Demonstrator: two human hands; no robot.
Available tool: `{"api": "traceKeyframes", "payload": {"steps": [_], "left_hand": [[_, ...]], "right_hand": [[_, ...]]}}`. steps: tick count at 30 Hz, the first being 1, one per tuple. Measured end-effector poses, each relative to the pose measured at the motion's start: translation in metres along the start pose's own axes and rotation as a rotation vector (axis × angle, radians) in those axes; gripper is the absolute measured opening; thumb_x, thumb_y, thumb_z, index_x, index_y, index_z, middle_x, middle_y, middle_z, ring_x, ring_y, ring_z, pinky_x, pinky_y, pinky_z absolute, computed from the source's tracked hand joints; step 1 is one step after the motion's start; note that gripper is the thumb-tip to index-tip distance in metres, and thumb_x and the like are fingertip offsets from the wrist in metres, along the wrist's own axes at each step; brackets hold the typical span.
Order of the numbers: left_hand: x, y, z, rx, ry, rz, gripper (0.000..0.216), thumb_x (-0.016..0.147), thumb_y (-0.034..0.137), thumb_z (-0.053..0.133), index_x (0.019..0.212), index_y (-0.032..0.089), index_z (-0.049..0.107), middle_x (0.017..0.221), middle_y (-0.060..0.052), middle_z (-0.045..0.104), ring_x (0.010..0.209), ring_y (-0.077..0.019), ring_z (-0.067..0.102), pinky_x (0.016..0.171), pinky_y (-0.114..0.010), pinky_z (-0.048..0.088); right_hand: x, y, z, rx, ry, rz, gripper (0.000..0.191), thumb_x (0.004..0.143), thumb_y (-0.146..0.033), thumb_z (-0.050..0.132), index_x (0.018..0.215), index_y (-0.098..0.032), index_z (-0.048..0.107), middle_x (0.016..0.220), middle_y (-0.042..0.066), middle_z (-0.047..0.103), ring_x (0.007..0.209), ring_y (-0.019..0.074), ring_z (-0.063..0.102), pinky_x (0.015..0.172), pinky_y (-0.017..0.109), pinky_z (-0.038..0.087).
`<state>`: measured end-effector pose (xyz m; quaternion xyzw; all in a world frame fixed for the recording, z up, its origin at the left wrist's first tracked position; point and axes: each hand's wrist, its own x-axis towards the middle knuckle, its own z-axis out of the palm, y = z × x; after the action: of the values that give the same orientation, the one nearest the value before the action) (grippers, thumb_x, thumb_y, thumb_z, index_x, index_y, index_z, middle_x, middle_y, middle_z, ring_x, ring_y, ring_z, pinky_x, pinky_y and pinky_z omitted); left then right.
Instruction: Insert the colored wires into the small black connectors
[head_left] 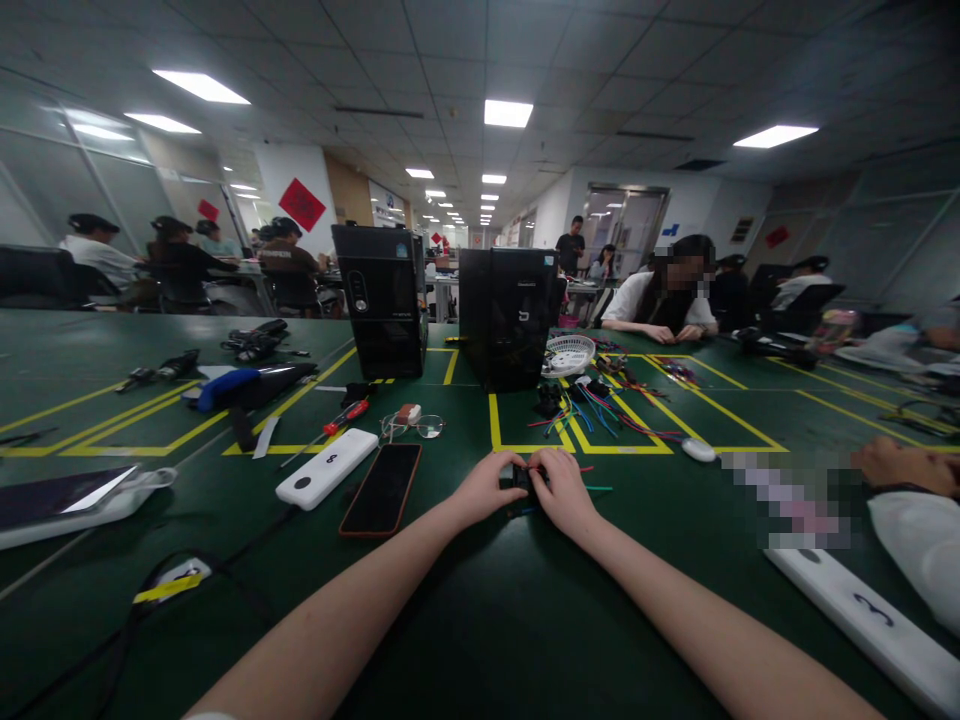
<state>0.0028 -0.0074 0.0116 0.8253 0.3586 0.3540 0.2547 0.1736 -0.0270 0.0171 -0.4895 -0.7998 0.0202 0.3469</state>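
Note:
My left hand [486, 487] and my right hand [564, 489] meet over the green table [480, 620], both closed around a small black part [523, 480] with thin coloured wires coming out of it. The fingers pinch it from either side, and most of the part is hidden by them. A red and a green wire [596, 488] trail to the right of my right hand. A loose bundle of coloured wires [592, 410] and more black parts lie just beyond, inside a yellow-taped square.
A dark phone [381, 488], a white power bank [326, 468], glasses [420, 426] and a red screwdriver [341, 415] lie to the left. Two black computer cases [382, 300] [506, 315] stand behind. A white basket [570, 353] and a mouse [699, 449] sit right. Another person's hand [896, 465] rests at far right.

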Motion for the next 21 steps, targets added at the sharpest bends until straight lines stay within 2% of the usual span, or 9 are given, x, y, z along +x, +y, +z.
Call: {"api": "traceKeyframes", "payload": {"steps": [5, 15, 18, 21], "left_hand": [[0.0004, -0.0014, 0.0002, -0.016, 0.006, -0.006, 0.033, 0.067, 0.020, 0.071, 0.098, 0.018, 0.058, 0.100, -0.005, 0.061, 0.094, -0.0216, 0.056, 0.084, -0.033, 0.042], [0.0014, 0.0037, -0.0022, -0.075, 0.004, -0.021, 0.032, 0.067, 0.018, 0.069, 0.097, 0.018, 0.058, 0.099, -0.003, 0.062, 0.092, -0.0198, 0.057, 0.083, -0.030, 0.042], [0.0009, 0.0033, -0.0020, -0.076, 0.008, -0.030, 0.031, 0.067, 0.020, 0.070, 0.096, 0.018, 0.059, 0.098, -0.003, 0.062, 0.091, -0.0200, 0.057, 0.083, -0.031, 0.042], [-0.0001, 0.0021, -0.0011, -0.067, 0.034, -0.036, 0.031, 0.067, 0.022, 0.071, 0.096, 0.018, 0.059, 0.096, -0.004, 0.062, 0.090, -0.0200, 0.057, 0.081, -0.030, 0.043]], "right_hand": [[-0.0003, 0.0006, 0.0012, -0.006, 0.001, 0.004, 0.009, 0.080, -0.014, 0.042, 0.081, -0.021, 0.048, 0.082, 0.002, 0.056, 0.085, 0.0180, 0.052, 0.098, 0.042, 0.027], [-0.0007, 0.0009, 0.0032, 0.007, 0.010, 0.001, 0.012, 0.082, -0.012, 0.039, 0.083, -0.021, 0.048, 0.083, 0.002, 0.058, 0.084, 0.0177, 0.053, 0.099, 0.043, 0.026], [0.0003, 0.0001, 0.0008, 0.023, 0.001, 0.022, 0.011, 0.081, -0.013, 0.040, 0.082, -0.020, 0.049, 0.082, 0.003, 0.059, 0.083, 0.0177, 0.053, 0.096, 0.042, 0.029], [0.0025, 0.0008, -0.0030, 0.028, -0.012, 0.055, 0.007, 0.080, -0.015, 0.046, 0.079, -0.020, 0.052, 0.081, 0.003, 0.059, 0.081, 0.0182, 0.053, 0.086, 0.038, 0.036]]}}
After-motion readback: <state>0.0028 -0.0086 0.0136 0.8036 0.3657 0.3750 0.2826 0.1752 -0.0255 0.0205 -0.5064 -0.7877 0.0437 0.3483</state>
